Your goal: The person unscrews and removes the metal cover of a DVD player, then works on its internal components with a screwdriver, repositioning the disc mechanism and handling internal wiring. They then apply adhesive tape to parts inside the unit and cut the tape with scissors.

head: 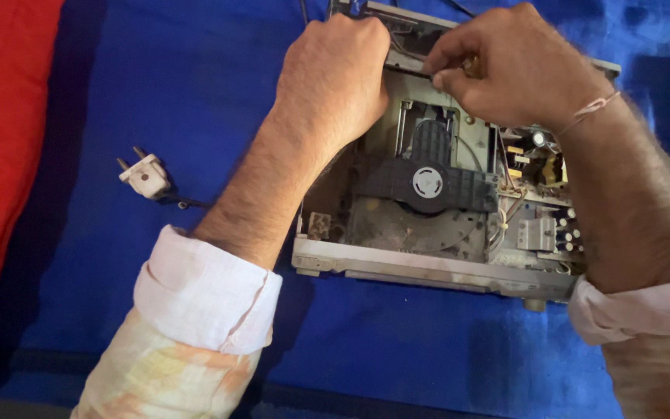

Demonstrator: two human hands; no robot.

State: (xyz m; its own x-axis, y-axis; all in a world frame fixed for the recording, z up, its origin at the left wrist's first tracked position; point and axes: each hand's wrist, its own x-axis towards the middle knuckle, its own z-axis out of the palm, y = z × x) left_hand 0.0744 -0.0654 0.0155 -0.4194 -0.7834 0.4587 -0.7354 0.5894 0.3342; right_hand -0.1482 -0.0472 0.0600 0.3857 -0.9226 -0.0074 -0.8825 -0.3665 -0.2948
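- right hand point(505, 66): fingers pinched shut on something tiny at the back edge of the opened disc player point(428, 225), can't tell what
- left hand point(339, 74): curled closed over that rear wall, bracing it
- player sits on blue cloth point(195, 77), plug point(145, 177) lying loose
- risk imo: a slip yanks thin wires off the circuit board point(540, 163)

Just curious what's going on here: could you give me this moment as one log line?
left hand: fist on rear edge of open disc player | right hand: pinching something small at rear edge | plug: loose on blue cloth
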